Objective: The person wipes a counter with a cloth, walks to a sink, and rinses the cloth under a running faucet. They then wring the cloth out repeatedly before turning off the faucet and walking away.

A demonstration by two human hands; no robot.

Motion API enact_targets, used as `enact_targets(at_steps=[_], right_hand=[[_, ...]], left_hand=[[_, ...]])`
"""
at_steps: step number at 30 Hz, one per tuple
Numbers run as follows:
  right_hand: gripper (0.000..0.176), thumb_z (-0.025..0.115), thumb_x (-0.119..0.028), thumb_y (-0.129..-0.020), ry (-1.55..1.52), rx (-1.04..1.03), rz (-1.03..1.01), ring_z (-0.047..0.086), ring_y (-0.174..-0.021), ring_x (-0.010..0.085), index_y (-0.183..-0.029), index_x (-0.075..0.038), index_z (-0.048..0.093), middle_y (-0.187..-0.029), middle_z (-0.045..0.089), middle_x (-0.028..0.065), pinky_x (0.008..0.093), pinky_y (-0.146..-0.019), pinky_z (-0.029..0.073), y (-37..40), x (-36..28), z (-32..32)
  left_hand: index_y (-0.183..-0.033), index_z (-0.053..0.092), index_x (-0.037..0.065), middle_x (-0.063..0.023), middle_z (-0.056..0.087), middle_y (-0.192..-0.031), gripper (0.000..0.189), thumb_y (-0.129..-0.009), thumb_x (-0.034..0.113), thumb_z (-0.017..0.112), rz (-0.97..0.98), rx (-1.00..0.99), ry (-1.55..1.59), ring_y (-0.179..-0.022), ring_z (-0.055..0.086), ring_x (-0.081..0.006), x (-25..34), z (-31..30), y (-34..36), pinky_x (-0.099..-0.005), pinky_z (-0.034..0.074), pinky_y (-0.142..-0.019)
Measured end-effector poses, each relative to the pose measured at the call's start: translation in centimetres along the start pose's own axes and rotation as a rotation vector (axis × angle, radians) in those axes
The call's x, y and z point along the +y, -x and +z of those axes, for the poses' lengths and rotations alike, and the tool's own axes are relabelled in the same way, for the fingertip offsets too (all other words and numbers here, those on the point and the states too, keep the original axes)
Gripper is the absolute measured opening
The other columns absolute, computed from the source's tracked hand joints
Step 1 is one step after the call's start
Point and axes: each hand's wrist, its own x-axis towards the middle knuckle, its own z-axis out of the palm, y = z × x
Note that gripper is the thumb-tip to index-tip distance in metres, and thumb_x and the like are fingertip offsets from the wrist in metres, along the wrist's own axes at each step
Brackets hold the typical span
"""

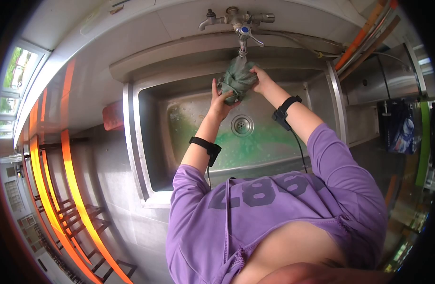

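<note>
A bunched green cloth point(238, 79) is held between my two hands, right under the spout of the wall tap point(243, 43). Water appears to run from the spout onto the cloth's top. My left hand point(220, 100) supports the cloth from its lower left, thumb and fingers partly spread around it. On the other side, my right hand point(261, 79) pinches the cloth's right edge. Beneath both hands lies the stainless steel sink point(189, 156), its basin wet and tinted green around the drain point(242, 125). The cloth hides some of my fingertips.
Another tap point(210, 20) juts from the same fitting at the upper left. A red object point(113, 116) sits beside the sink's left rim. Orange pipes point(362, 35) run along the right wall. Orange-topped tables point(78, 189) stand at the left.
</note>
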Motion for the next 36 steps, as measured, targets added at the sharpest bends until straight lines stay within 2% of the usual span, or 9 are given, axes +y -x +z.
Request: enact_targets(at_steps=[5, 6, 11, 18, 23, 26, 29, 32, 36], right_hand=[[0.027, 0.044, -0.011, -0.064, -0.194, -0.081, 0.013, 0.053, -0.097, 0.0313, -0.088, -0.002, 0.051, -0.099, 0.056, 0.0148, 0.0442, -0.093, 0.039, -0.5, 0.9, -0.2], [0.026, 0.044, -0.011, -0.063, -0.167, -0.090, 0.048, 0.053, -0.095, 0.0315, -0.087, -0.002, 0.052, -0.096, 0.056, 0.0148, 0.0443, -0.092, 0.039, -0.5, 0.9, -0.1], [0.022, 0.045, -0.011, -0.064, 0.108, -0.005, 0.081, 0.054, -0.084, 0.0283, -0.082, -0.003, 0.054, -0.084, 0.056, 0.0119, 0.0416, -0.086, 0.042, -4.2, 0.5, -1.8], [0.029, 0.046, -0.012, -0.074, 0.514, 0.100, -0.328, 0.053, -0.086, 0.0192, -0.100, -0.002, 0.056, -0.092, 0.056, 0.0054, 0.0330, -0.080, 0.042, -3.3, 0.9, -1.4], [0.030, 0.041, -0.019, -0.083, 0.475, 0.007, -0.711, 0.052, -0.094, 0.0213, -0.103, -0.003, 0.055, -0.100, 0.057, 0.0093, 0.0322, -0.085, 0.040, -2.3, -0.6, 1.9], [0.024, 0.041, -0.021, -0.085, 0.059, -0.306, -0.322, 0.052, -0.097, 0.0223, -0.099, -0.004, 0.050, -0.096, 0.055, 0.0111, 0.0351, -0.087, 0.041, -2.0, -2.1, 3.7], [0.030, 0.035, -0.027, -0.088, -0.385, -0.204, -0.081, 0.056, -0.090, 0.0261, -0.089, -0.006, 0.055, -0.090, 0.057, 0.0133, 0.0362, -0.081, 0.045, -1.3, -1.8, 6.2], [0.032, 0.039, -0.034, -0.086, -0.447, -0.090, 0.025, 0.055, -0.064, 0.0204, -0.083, -0.008, 0.056, -0.073, 0.055, 0.0069, 0.0304, -0.056, 0.047, -1.9, -1.4, 7.5], [0.037, 0.037, -0.040, -0.088, -0.247, -0.320, 0.195, 0.035, -0.043, 0.0120, -0.079, -0.010, 0.056, -0.055, 0.041, -0.0011, 0.0242, -0.038, 0.026, -4.2, -1.0, 4.8]], left_hand=[[-0.136, 0.007, 0.037, -0.0116, 0.024, -0.136, 0.083, -0.077, 0.006, 0.058, -0.228, -0.084, 0.184, -0.115, 0.037, -0.0359, -0.4, -0.3, 0.2, -0.0625, 0.034, -0.089], [-0.132, 0.017, 0.031, -0.0109, 0.033, -0.130, 0.075, -0.076, 0.004, 0.058, -0.233, -0.200, 0.157, -0.114, 0.040, -0.0334, -0.1, 0.0, 0.4, -0.0596, 0.037, -0.087], [-0.125, 0.028, 0.017, -0.0087, 0.045, -0.115, 0.071, -0.066, 0.000, 0.065, -0.080, 0.029, -0.189, -0.099, 0.049, -0.0241, -0.4, 0.3, 0.4, -0.0414, 0.045, -0.080], [-0.121, 0.032, 0.013, -0.0041, 0.049, -0.104, 0.066, -0.065, 0.002, 0.066, 0.209, 0.021, -0.479, -0.089, 0.051, -0.0165, -2.1, -1.8, -1.6, -0.0297, 0.046, -0.067], [-0.120, 0.036, 0.010, -0.0050, 0.049, -0.106, 0.066, -0.062, 0.002, 0.067, 0.220, 0.044, -0.554, -0.094, 0.050, -0.0162, -2.6, -1.4, -1.6, -0.0293, 0.044, -0.076], [-0.122, 0.036, 0.006, -0.0087, 0.051, -0.108, 0.072, -0.058, 0.007, 0.070, 0.241, 0.046, -0.674, -0.099, 0.050, -0.0182, -3.3, -2.1, -2.0, -0.0290, 0.042, -0.083], [-0.123, 0.037, 0.004, -0.0115, 0.051, -0.110, 0.077, -0.055, 0.011, 0.071, 0.247, 0.092, -0.817, -0.102, 0.049, -0.0201, -3.6, -2.2, -2.0, -0.0295, 0.039, -0.087], [-0.122, 0.037, 0.004, -0.0123, 0.051, -0.109, 0.077, -0.053, 0.012, 0.071, 0.231, 0.107, -0.838, -0.102, 0.049, -0.0206, -3.2, -1.9, -1.7, -0.0297, 0.039, -0.088], [-0.120, 0.038, 0.004, -0.0109, 0.052, -0.108, 0.074, -0.054, 0.012, 0.071, 0.266, 0.084, -0.781, -0.101, 0.049, -0.0197, -3.2, -2.7, -2.2, -0.0289, 0.039, -0.087]])
